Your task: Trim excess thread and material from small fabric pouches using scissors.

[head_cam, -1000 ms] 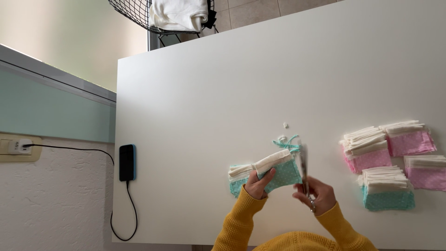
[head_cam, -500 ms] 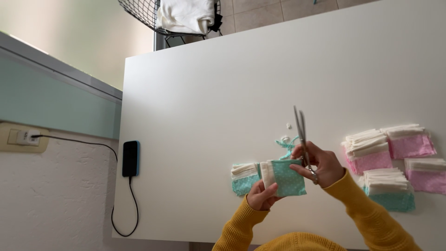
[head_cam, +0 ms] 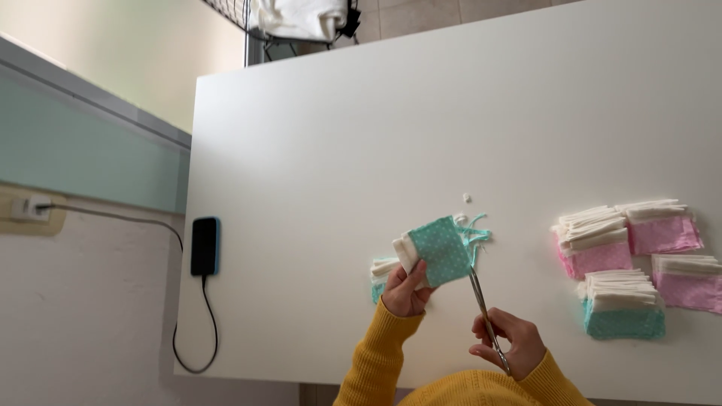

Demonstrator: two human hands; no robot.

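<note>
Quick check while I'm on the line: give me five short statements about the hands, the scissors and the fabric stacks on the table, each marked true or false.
1. The left hand holds a teal dotted fabric piece up off the table. True.
2. The right hand holds a pen. False: it holds scissors, their tip at the piece's lower right edge.
3. The stacks at the right of the white table are all pink. False: three pink stacks and one teal stack lie there.
4. A dark phone lies near the table's left edge with a cable attached. True.
5. Teal thread scraps lie just beyond the held piece. True.
</note>
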